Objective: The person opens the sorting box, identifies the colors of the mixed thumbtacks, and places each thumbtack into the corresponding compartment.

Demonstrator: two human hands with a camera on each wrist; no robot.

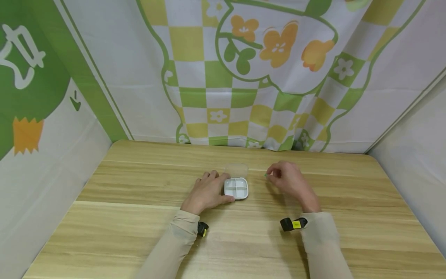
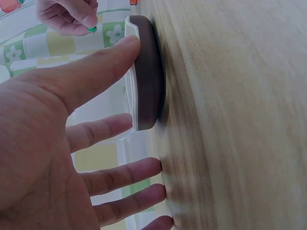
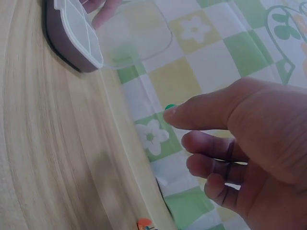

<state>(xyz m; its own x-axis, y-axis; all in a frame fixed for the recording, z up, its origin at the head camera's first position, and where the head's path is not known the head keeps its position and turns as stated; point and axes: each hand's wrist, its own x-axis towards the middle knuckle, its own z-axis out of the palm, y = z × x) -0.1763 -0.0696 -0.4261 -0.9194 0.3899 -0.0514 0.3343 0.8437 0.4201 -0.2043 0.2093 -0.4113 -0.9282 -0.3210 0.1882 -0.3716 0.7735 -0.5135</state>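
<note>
A small pill box (image 1: 236,188) with a white four-part tray and dark brown outer shell stands on the table, its clear lid (image 1: 237,169) swung up at the back. My left hand (image 1: 208,192) holds the box from the left. Its thumb presses the front edge and one finger touches the far side, while the other fingers spread toward the table. To the right of the box, raised above the table, my right hand (image 1: 288,180) pinches a small green pill (image 2: 92,29) between thumb and forefinger. Only a bit of the pill shows past the fingertips.
The wooden table (image 1: 139,232) reaches back to a checked curtain (image 1: 251,116) with printed flowers. Pale fabric walls stand at both sides, the left one with a green print. Black bands with yellow marks are around both wrists.
</note>
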